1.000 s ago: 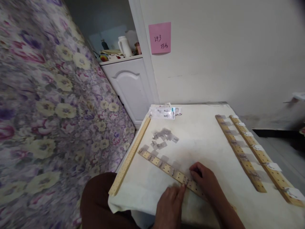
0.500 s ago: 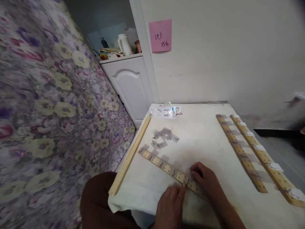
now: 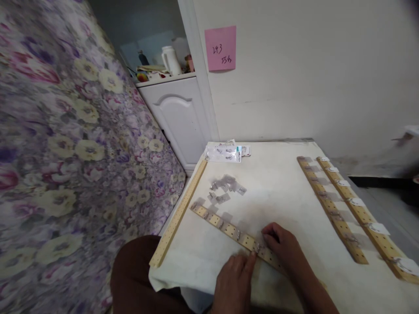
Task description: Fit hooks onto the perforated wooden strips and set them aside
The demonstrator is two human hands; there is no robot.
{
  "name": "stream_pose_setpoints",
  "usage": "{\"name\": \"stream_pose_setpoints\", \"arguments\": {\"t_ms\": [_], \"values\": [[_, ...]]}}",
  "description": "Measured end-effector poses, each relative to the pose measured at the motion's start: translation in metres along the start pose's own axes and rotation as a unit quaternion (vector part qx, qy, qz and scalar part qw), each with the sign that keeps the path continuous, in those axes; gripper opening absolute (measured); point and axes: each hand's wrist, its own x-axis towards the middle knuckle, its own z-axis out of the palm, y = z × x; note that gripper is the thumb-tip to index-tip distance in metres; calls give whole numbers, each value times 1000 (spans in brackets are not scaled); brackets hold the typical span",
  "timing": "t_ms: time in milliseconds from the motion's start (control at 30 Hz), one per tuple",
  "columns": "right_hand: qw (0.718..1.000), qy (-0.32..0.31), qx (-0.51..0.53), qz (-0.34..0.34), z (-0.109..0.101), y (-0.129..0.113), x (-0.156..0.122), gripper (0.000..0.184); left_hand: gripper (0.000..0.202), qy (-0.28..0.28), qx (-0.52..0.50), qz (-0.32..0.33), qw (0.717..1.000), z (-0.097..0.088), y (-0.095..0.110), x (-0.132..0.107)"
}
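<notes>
A narrow wooden strip with holes lies slantwise on the table, bearing several small metal pieces on clear plastic cards. My left hand is at its near edge, fingers curled together, the index fingertip against a small metal piece on the strip. On the far side, my right hand is closed in a pinch beside the same piece. Whatever lies between its fingertips is too small to make out. Loose clear cards with small metal pieces lie in a heap beyond the strip.
A bare wooden strip runs along the table's left edge. On the right lie two more strips, one with clear cards, one with white round pieces. Flat packaging lies at the back left corner of the cloth-covered table.
Almost nothing differs. Both hands stay at the same metal piece, with only a very slight shift of the right fingers.
</notes>
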Motion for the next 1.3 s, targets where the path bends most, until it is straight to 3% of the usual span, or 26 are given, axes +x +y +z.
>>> {"name": "stream_pose_setpoints", "arguments": {"t_ms": [800,1300], "values": [[1000,-1,-23,1,0,-2,-1,12,60,11,6,8,1000,-1,2,0],[998,-20,-58,19,0,-8,-6,26,61,18,1,18,1000,-7,4,2]]}}
